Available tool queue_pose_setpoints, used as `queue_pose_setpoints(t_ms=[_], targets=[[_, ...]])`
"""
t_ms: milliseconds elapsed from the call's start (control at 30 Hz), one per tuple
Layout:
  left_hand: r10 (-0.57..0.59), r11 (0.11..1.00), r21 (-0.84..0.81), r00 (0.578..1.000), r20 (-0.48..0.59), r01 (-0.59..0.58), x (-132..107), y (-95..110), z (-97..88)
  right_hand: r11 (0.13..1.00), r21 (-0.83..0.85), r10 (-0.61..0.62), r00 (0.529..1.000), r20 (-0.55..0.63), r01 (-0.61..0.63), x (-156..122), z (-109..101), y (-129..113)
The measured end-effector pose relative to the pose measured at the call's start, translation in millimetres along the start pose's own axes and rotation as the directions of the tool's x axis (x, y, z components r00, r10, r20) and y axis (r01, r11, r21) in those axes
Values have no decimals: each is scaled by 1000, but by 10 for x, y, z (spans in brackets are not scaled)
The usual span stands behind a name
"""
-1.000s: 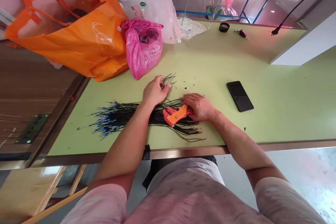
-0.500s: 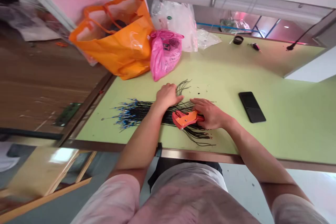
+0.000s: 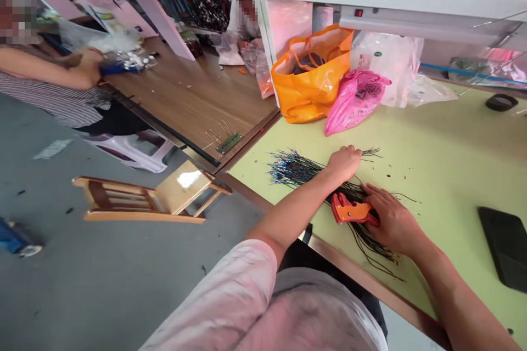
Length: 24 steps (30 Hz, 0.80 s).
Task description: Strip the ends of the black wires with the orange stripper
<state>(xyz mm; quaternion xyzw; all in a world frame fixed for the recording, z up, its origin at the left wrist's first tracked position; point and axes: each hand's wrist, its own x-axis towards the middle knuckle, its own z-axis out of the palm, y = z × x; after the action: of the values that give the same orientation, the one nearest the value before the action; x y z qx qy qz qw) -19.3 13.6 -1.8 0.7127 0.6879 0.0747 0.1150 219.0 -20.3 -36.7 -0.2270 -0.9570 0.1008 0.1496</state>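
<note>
A bundle of thin black wires [image 3: 302,169], with blue tips at the left end, lies on the pale green tabletop. My left hand [image 3: 345,163] is closed at the far side of the bundle, and a few wire ends stick out past its fingers. In my right hand [image 3: 393,218] is a red and orange wire stripper [image 3: 354,211], its jaws pointing left over the wires. The right fingers rest over the bundle's right part, hiding some of it. Bare wire ends fan out below that hand.
An orange bag [image 3: 308,88] and a pink plastic bag [image 3: 358,98] stand behind the wires. A black phone [image 3: 504,247] lies at right. Left are a wooden chair [image 3: 185,186] and a brown table [image 3: 185,88], where a co-worker [image 3: 53,82] handles something blue and white.
The view has swung left, bringing the chair and the co-worker into sight. My left fingers have curled in more around the wires. The stripper stays in my right hand.
</note>
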Motion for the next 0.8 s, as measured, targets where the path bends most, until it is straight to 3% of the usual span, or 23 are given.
queue_pose_setpoints(t_ms=[200, 467, 600, 700, 800], targets=[[139, 985, 109, 989, -41, -134, 5, -111, 20, 997, -52, -57, 997, -55, 54, -18, 71, -20], [102, 989, 112, 993, -64, -95, 81, -232, 21, 994, -62, -99, 991, -87, 94, -10, 52, -63], [105, 992, 84, 983, -152, -93, -36, -202, -33, 991, -81, -118, 987, -105, 110, -8, 51, -72], [254, 967, 65, 940, -230, -245, -152, -181, -108, 992, -70, -114, 988, -109, 106, -22, 72, -62], [467, 884, 30, 877, -111, -467, -228, -184, -123, 994, -65, -97, 991, -96, 91, -36, 82, -55]])
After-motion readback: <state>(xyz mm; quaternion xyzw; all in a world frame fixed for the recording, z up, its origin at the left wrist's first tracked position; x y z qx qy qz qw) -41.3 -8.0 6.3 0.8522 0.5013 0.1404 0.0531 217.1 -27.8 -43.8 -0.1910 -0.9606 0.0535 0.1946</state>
